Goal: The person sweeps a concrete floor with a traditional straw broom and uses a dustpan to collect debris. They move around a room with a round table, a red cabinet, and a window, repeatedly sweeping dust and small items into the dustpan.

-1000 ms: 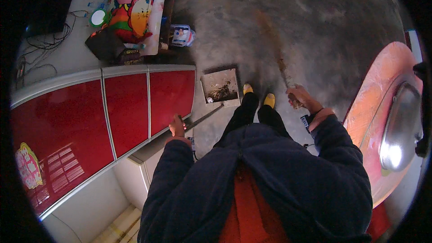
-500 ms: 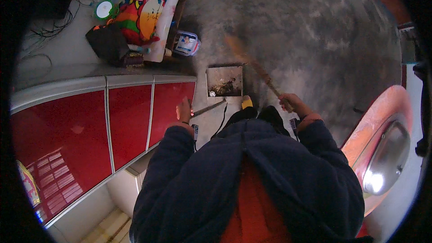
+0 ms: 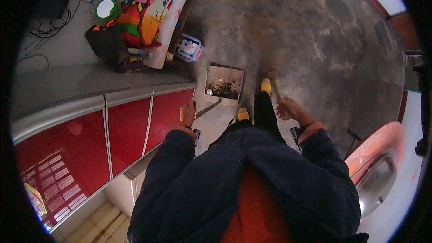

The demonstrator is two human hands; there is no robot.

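Observation:
My left hand (image 3: 187, 113) is closed round the long handle of a dustpan (image 3: 232, 75). The pan lies at floor level ahead of me, with dark dry litter (image 3: 222, 88) and a small whitish scrap (image 3: 209, 92) in it. On the other side my right hand (image 3: 289, 109) grips the handle of a broom (image 3: 277, 92). Its far end is smeared by motion over the floor, to the right of the pan, so its bristles cannot be made out.
Red-fronted cabinets (image 3: 130, 119) run along my left. A clear plastic tub (image 3: 189, 48) stands on the floor beyond them, near colourful cushions (image 3: 150, 13). An orange-pink rounded piece (image 3: 382, 141) with a metallic lid (image 3: 379, 182) is at right. My yellow-toed shoes (image 3: 266, 86) are close behind the pan.
The broom has swung to the right, away from the dustpan's far edge. My right foot has come forward beside the pan. Both hands keep their handles.

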